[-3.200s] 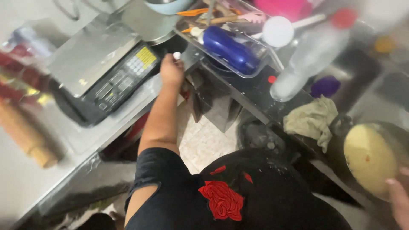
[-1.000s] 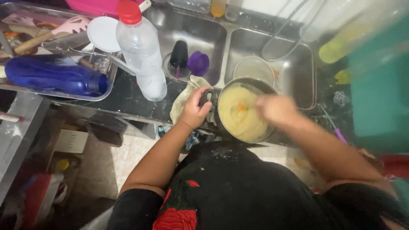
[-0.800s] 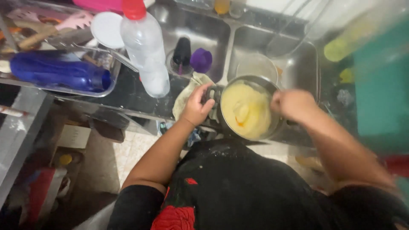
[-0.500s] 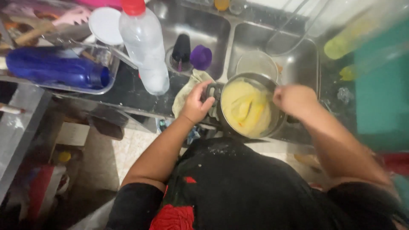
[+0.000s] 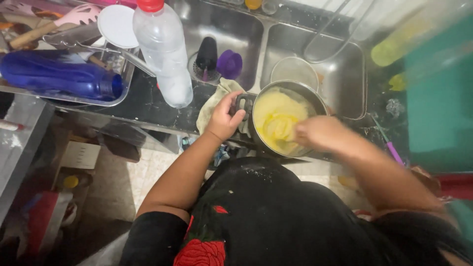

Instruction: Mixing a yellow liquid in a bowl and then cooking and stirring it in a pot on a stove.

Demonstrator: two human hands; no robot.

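Nearest the body, the pot (image 5: 288,120) sits at the very front edge of the dark counter (image 5: 148,106), holding a pale yellow batter (image 5: 276,123). The left hand (image 5: 225,118) has its fingers wrapped tight around the pot's black side handle (image 5: 242,103), thumb over the top. The right hand (image 5: 318,134) is over the pot's right rim and blurred by motion; it seems closed on a stirring tool, but I cannot tell how its fingers are set, and the tool itself is not visible.

The main risk, as I judge it, is the pot tipping or sliding off the edge toward the floor if the left grip slackens while the stirring pushes sideways. Fast stirring could also fling batter over the rim onto the dark shirt (it already carries pale specks).

A folded cloth (image 5: 212,103) lies just beside the handle, under the wrist. Further back, a clear plastic bottle (image 5: 162,54) with a red cap stands upright near the sink (image 5: 340,74); a swinging elbow could knock it over.
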